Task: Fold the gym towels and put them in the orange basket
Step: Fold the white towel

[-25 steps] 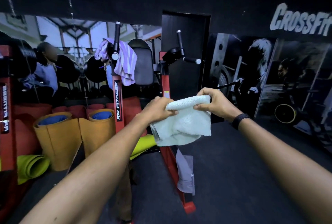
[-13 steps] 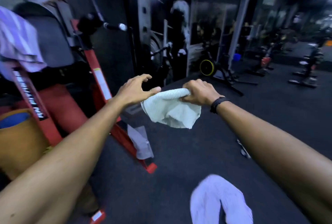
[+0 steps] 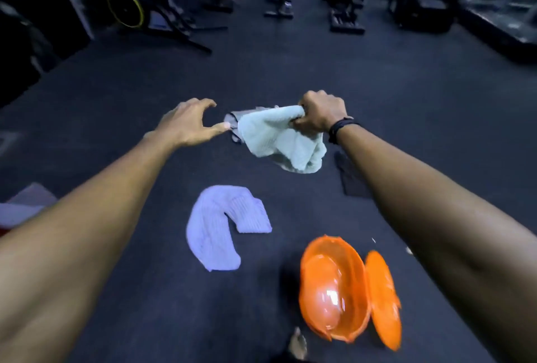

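While right hand (image 3: 322,114) grips it, white towel (image 3: 283,141) hangs bunched; left hand (image 3: 190,122) open.

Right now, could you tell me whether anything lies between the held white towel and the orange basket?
Nothing visible does. The right hand holds the white towel in the air above bare floor; the orange basket sits open below it, and the lavender towel lies off to its left.

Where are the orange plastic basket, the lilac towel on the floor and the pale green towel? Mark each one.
orange plastic basket (image 3: 334,249): head view, far rim.
lilac towel on the floor (image 3: 212,226): head view, middle of the cloth.
pale green towel (image 3: 276,135): head view, middle of the hanging cloth, held by the right hand (image 3: 321,114).
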